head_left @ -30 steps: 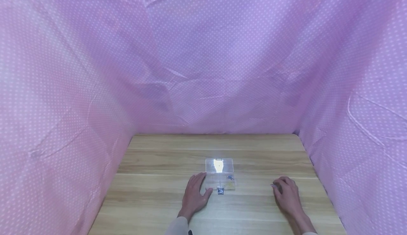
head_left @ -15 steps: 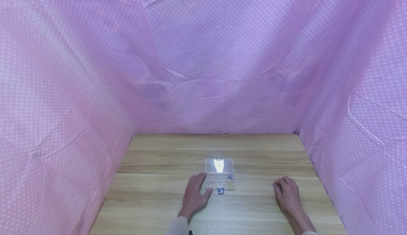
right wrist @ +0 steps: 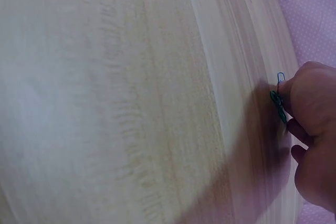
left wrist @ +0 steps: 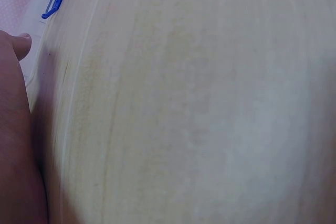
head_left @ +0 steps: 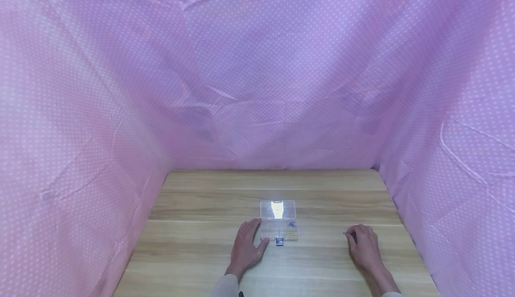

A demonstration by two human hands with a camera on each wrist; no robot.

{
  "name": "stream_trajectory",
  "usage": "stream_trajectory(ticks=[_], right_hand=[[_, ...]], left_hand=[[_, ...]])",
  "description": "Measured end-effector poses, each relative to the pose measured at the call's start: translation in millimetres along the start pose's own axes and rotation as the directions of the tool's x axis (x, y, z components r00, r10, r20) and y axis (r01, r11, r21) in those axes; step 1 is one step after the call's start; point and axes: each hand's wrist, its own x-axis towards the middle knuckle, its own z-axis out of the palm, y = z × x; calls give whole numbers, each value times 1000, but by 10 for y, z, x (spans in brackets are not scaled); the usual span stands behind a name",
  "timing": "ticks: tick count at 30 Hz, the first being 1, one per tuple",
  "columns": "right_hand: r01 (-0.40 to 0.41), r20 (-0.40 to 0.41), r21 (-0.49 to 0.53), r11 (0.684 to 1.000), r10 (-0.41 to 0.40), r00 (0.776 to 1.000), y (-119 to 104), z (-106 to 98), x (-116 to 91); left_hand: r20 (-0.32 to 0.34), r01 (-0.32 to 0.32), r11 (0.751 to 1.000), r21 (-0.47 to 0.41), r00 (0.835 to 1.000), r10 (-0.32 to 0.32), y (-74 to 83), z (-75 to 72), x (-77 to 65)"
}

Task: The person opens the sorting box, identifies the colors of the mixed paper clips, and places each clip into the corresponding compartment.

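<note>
A clear plastic box (head_left: 269, 229) with compartments lies on the table, its clear lid (head_left: 267, 210) swung back behind it. Blue paper clips (head_left: 292, 224) and yellow paper clips (head_left: 290, 233) sit in its right-hand compartments. A blue latch (left wrist: 54, 2) is at the box's front side. My left hand (head_left: 246, 245) rests at the box's left end, fingers extended and thumb at the front corner. Well to the right, my right hand (head_left: 364, 247) pinches paper clips low over the table. In the right wrist view a blue clip (right wrist: 281, 77) and green clips (right wrist: 278, 106) poke out from the fingertips.
The wood-grain table (head_left: 201, 198) is enclosed at the back and sides by pink dotted cloth (head_left: 257, 127). Bare wood lies between the box and my right hand.
My right thumb and fingers have shifted very slightly around the paper clips. The left hand and the box look the same.
</note>
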Motion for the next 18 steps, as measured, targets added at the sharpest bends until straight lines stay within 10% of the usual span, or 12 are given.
stream_trajectory(ticks=[13, 18], right_hand=[[117, -162, -11, 993, -117, 980, 38, 65, 8], [78, -105, 6, 997, -77, 991, 11, 39, 14]], left_hand=[[-37, -49, 999, 8, 998, 49, -24, 12, 11], [-35, -49, 999, 11, 998, 50, -22, 7, 18]])
